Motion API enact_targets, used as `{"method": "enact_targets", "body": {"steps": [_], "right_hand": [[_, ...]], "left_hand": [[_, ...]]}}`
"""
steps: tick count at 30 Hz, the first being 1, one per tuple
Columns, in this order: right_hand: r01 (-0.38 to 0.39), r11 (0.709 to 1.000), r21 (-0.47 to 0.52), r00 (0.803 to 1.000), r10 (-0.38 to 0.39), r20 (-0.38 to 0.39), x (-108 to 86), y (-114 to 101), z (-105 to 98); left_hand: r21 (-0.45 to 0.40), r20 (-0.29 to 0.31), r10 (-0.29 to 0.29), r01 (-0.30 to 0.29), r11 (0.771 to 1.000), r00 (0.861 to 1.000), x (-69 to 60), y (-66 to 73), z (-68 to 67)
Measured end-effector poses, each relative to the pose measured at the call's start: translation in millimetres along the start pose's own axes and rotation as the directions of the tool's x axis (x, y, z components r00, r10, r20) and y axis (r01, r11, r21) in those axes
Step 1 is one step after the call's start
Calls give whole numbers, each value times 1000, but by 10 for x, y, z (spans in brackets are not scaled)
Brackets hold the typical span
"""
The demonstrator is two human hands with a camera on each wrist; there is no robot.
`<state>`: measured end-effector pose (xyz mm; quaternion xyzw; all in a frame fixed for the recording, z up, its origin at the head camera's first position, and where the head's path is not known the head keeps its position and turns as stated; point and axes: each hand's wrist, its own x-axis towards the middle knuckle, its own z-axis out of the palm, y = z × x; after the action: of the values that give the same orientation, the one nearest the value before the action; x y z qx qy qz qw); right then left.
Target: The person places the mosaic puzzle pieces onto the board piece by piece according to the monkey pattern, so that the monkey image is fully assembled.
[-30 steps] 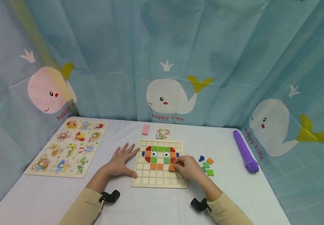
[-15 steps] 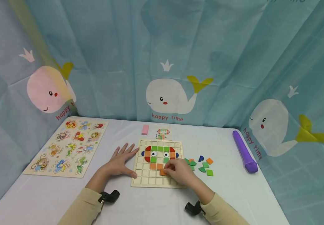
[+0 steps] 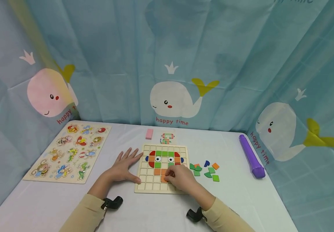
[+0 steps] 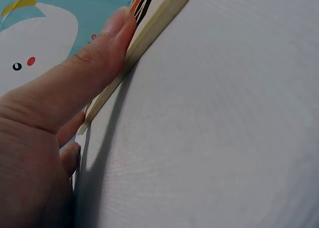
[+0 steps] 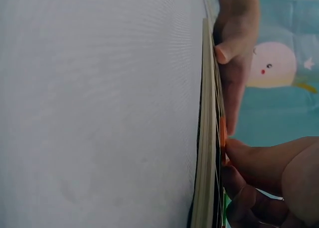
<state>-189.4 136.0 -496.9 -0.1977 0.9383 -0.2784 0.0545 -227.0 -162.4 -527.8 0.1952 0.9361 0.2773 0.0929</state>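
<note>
Right hand: thumb and forefinger (image 3: 180, 177) pinch the orange tile (image 3: 164, 178), probably by its edge so the flat square can sit true in its cell.
Orange tile: at the board, just below the pair of orange squares under the face; whether fully seated, I cannot tell.
Left hand: fingers spread (image 3: 123, 168), thumb on the near-left rim — likely bracing the board against sliding.
Grid board: pale wood (image 3: 148, 186), thin raised ridges making square cells that would keep pieces aligned; red rounded corners, green and orange squares, round white eyes.
Loose pieces: flat green squares and quarter-rounds (image 3: 208, 175), an orange square (image 3: 215, 166), a blue piece (image 3: 207, 163) — right of the board, presumably for easy reach.
Picture card: beyond the board (image 3: 167, 138), perhaps for reference.
Pink block: small, oblong (image 3: 149, 134), beside the card.
Outer edges: wooden animal puzzle (image 3: 71, 179) left, tapering purple microphone-shaped object (image 3: 251, 156) right, creased blue curtain (image 3: 112, 96) behind.
</note>
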Motion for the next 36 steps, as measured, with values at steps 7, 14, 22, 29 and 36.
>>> {"method": "enact_targets", "body": {"steps": [7, 14, 22, 29, 36], "right_hand": [[-16, 999, 48, 1000, 17, -18, -26, 95, -90], [-117, 991, 58, 989, 121, -84, -70, 284, -339], [-215, 974, 74, 960, 225, -164, -198, 531, -581], [-266, 961, 81, 939, 277, -203, -295, 803, -716], [-309, 947, 85, 917, 321, -237, -387, 1070, -827]], "left_hand": [[8, -2, 0, 0, 1000, 1000, -3, 0, 0], [10, -6, 7, -7, 1000, 1000, -6, -1, -11], [10, 3, 0, 0, 1000, 1000, -1, 4, -12], [7, -3, -1, 1, 1000, 1000, -8, 8, -8], [3, 2, -9, 9, 1000, 1000, -11, 12, 6]]}}
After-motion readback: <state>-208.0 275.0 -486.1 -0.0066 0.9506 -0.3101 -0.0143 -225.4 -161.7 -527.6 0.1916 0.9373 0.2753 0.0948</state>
